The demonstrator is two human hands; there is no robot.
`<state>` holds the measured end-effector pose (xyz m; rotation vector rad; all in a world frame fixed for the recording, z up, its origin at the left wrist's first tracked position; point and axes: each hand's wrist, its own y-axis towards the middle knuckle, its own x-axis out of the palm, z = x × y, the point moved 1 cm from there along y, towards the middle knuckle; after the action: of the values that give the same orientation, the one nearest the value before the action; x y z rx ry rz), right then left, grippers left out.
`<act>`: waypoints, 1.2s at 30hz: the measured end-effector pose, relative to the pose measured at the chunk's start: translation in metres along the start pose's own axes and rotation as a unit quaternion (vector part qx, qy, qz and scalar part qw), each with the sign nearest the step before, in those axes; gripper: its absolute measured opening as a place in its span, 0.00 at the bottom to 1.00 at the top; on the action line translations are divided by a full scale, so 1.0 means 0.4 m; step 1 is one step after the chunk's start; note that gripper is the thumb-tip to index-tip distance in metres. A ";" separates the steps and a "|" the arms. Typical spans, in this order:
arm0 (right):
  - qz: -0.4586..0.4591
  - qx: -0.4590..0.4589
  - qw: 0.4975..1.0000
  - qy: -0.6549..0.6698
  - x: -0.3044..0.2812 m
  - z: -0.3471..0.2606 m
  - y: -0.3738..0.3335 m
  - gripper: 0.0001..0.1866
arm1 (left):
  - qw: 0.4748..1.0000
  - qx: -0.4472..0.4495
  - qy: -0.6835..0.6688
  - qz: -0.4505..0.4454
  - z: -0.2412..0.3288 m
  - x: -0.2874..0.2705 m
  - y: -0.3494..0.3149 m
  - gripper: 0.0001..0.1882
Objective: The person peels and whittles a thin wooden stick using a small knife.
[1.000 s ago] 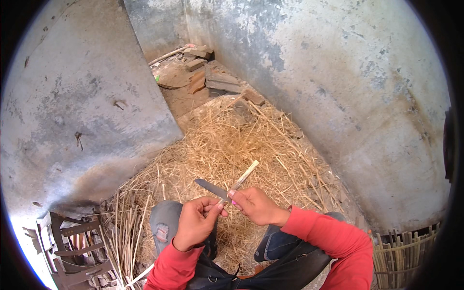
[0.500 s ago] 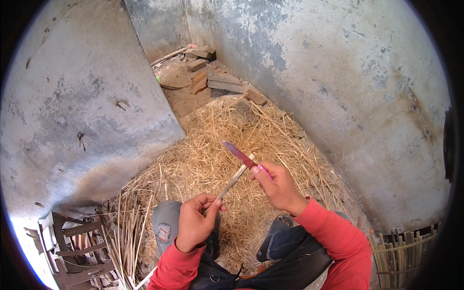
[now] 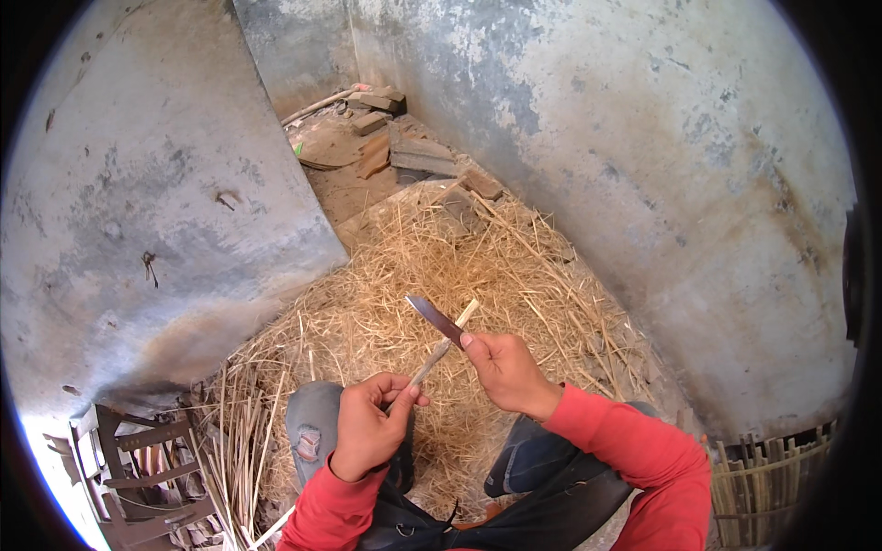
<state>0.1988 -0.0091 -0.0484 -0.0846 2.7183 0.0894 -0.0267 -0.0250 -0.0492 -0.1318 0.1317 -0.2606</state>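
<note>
In my left hand is the lower end of a thin bamboo stick, pinched between thumb and fingers and slanting up to the right. Its far end looks pale and freshly bared. My right hand grips a knife by its handle, the fingers wrapped round it and hiding most of it. The dark blade points up to the left and crosses the stick about midway along, appearing to touch it. Both hands are held above my knees, over the straw-like shavings.
Bricks and broken tiles lie in the far corner. Plastered walls close in on the right and left. Split bamboo strips lean at lower left beside a dark wooden frame. A slatted bamboo basket stands at lower right.
My right hand has drawn the knife down and slightly left along the stick, from near its far end to about its middle. The left hand has barely shifted and still holds the stick.
</note>
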 end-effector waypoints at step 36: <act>-0.033 -0.039 0.990 -0.133 -0.038 -0.041 -0.010 0.23 | 0.994 0.059 0.071 0.052 -0.017 0.013 0.012 0.05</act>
<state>0.2062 -0.0134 -0.0275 -0.1739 2.4428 0.1748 -0.0214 -0.0228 -0.0574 0.0119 0.2641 -0.1739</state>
